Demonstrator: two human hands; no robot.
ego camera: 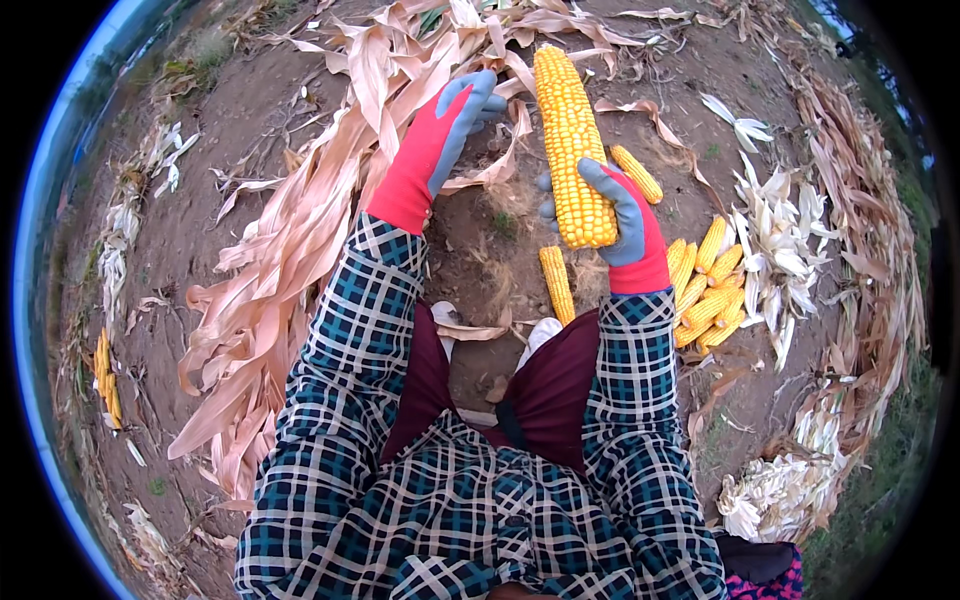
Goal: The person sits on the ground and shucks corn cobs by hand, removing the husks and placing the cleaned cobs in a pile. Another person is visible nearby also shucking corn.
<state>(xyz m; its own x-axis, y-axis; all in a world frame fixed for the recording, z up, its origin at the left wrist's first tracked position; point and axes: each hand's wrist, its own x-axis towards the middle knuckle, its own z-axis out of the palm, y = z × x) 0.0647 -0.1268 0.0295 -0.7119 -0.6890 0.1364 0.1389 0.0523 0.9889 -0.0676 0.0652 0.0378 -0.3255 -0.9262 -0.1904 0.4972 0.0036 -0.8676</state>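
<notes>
My right hand, in a red and grey work glove, grips the lower part of a large husked yellow corn cob that points away from me. My left hand, gloved alike, is raised over dry corn stalks and leaves, its fingers reaching forward. Whether those fingers touch a leaf behind them cannot be told. A smaller cob lies just beyond my right hand, and another cob rests on the soil near my right knee.
A pile of husked cobs lies to the right, beside pale stripped husks. More husks are heaped at the lower right. Several cobs lie at the far left. Dry stalks line the right side.
</notes>
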